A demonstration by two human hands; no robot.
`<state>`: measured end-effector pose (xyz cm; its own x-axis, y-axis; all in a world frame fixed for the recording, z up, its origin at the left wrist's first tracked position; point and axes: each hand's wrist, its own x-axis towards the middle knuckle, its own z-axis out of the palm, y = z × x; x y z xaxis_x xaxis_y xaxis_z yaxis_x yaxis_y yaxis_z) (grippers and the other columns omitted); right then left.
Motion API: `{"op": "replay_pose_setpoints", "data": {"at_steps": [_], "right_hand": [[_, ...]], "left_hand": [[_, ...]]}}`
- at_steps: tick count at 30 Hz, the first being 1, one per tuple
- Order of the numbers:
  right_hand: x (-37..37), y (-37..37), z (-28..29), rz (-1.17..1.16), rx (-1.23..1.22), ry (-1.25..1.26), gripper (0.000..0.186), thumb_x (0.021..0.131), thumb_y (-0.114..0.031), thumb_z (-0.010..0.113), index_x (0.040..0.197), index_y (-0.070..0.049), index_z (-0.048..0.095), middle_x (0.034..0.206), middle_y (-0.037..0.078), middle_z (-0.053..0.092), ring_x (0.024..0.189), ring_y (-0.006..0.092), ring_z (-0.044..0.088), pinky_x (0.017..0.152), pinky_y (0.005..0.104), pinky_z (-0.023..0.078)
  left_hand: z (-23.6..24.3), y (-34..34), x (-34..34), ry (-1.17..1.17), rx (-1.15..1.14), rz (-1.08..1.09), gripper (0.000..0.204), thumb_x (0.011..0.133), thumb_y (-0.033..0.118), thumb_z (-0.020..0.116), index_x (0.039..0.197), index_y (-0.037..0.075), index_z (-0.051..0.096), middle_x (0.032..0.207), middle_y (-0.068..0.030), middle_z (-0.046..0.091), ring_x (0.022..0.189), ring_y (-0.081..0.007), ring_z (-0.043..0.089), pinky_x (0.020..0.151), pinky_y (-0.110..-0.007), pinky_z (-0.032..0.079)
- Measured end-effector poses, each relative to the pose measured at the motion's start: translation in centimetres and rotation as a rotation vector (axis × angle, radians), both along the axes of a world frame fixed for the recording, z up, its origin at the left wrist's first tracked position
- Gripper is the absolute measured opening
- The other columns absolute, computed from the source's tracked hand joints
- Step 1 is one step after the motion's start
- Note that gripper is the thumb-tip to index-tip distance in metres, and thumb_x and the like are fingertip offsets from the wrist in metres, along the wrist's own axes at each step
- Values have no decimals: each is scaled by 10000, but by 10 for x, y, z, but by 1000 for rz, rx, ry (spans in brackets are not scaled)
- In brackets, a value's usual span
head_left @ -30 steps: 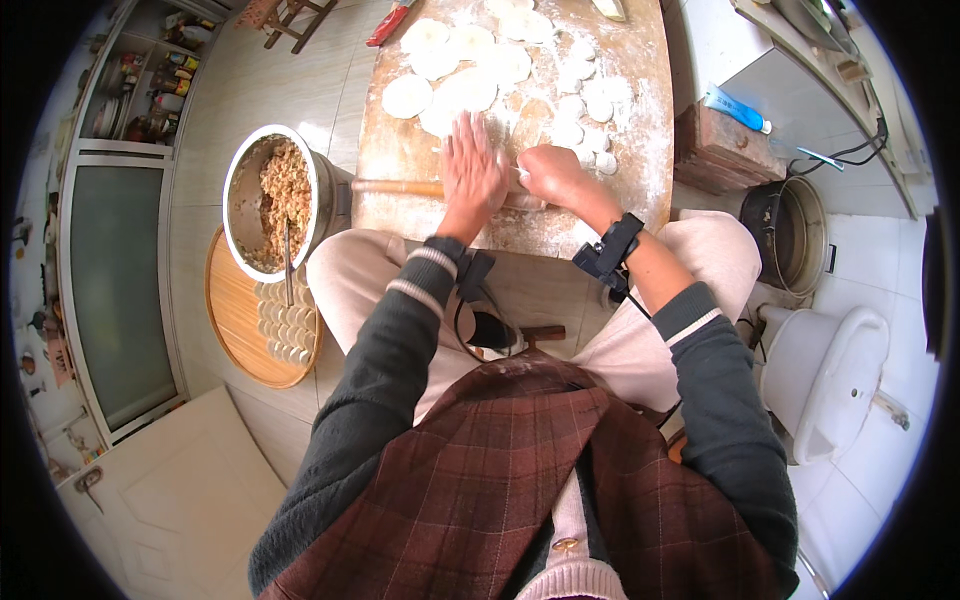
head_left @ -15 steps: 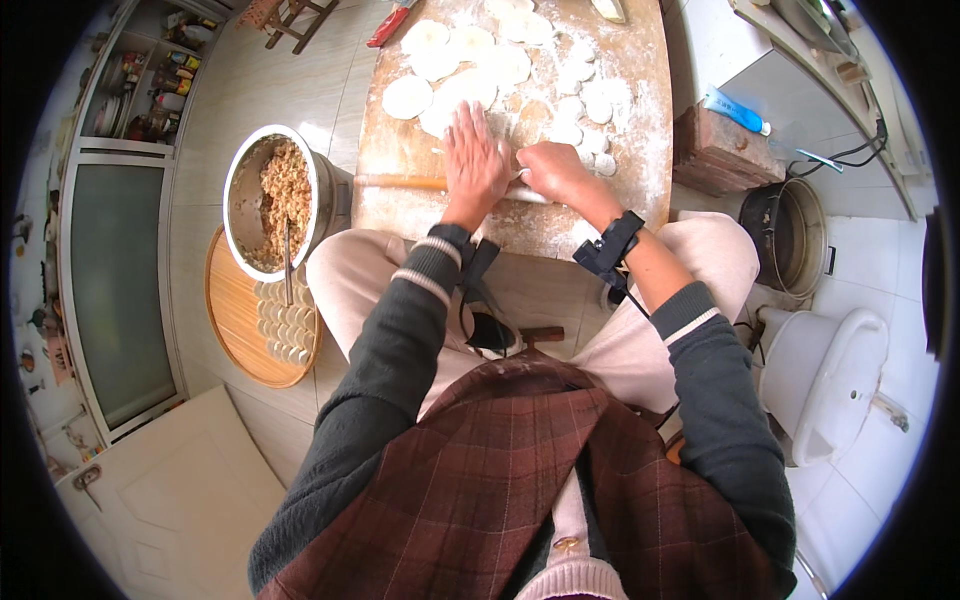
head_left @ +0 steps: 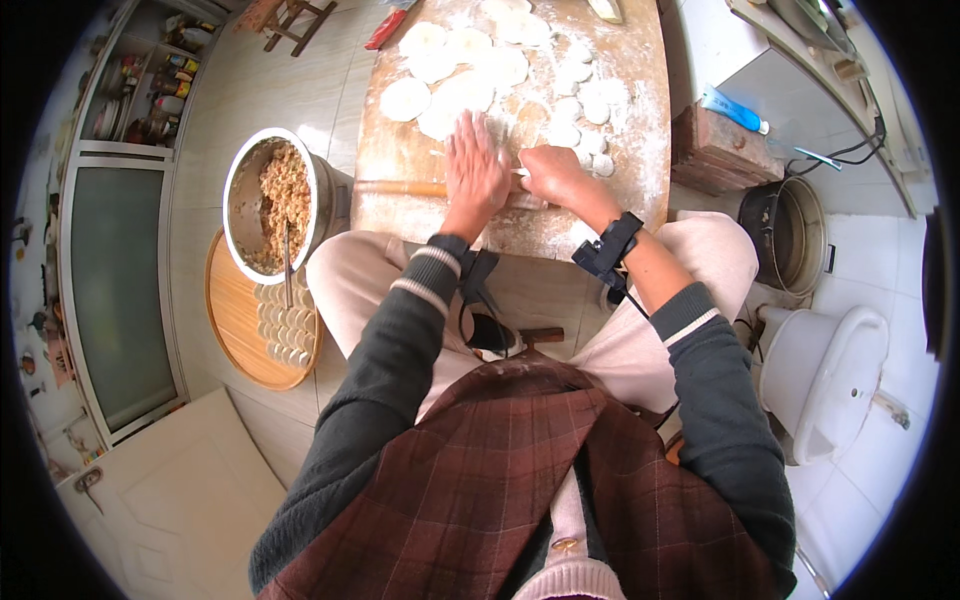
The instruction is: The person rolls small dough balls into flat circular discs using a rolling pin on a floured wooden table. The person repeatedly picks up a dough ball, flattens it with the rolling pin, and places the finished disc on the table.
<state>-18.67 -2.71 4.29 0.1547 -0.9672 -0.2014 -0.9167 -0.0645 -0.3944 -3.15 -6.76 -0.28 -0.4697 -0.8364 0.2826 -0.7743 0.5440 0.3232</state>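
On the floured wooden board, my left hand lies flat with straight fingers over a wooden rolling pin. Beside it, my right hand is closed in a pinch on the edge of a dough wrapper; most of that wrapper is hidden under my hands. Thin rolled wrappers are spread over the far left of the board, some overlapping. Several small flattened dough pieces lie at the far right, dusted with flour.
Left of the board stands a metal bowl of minced filling with a utensil in it. Below it, a round wooden tray bears rows of dumplings. A red packet lies at the board's far left; bricks stand at right.
The rolling pin and my left hand have shifted slightly toward me. My right hand still pinches the wrapper in nearly the same spot.
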Motion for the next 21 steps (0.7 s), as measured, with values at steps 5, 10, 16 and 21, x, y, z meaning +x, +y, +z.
{"op": "replay_pose_setpoints", "data": {"at_steps": [5, 10, 16, 21], "right_hand": [[0, 0, -9, -97, -183, -90, 74, 755, -70, 610, 784, -14, 648, 802, 187, 678, 836, 388, 672, 703, 467, 529], [-7, -8, -16, -257, 108, -254, 193, 782, -153, 667, 868, 15, 627, 838, 220, 664, 835, 394, 654, 744, 491, 503], [0, 3, 1, -36, -68, -13, 124, 796, -99, 609, 822, -5, 686, 843, 222, 683, 864, 386, 678, 735, 473, 533], [-7, 0, -7, -265, -51, -192, 116, 786, -86, 605, 810, -5, 684, 838, 224, 680, 875, 385, 674, 752, 475, 529]], "left_hand": [[17, 21, 7, 21, 78, 6, 679, 959, 268, 445, 1504, -79, 237, 1573, -280, 234, 1466, -419, 223, 1205, -499, 153], [20, 56, 32, -140, 148, -30, 683, 947, 262, 474, 1501, -71, 253, 1568, -278, 248, 1461, -421, 235, 1201, -500, 166], [16, -1, -10, 56, 32, 45, 669, 973, 283, 457, 1496, -82, 257, 1561, -290, 257, 1450, -429, 255, 1201, -491, 170], [20, 52, 24, -94, 135, -4, 659, 943, 255, 464, 1481, -83, 292, 1553, -286, 269, 1464, -415, 228, 1197, -494, 174]]}}
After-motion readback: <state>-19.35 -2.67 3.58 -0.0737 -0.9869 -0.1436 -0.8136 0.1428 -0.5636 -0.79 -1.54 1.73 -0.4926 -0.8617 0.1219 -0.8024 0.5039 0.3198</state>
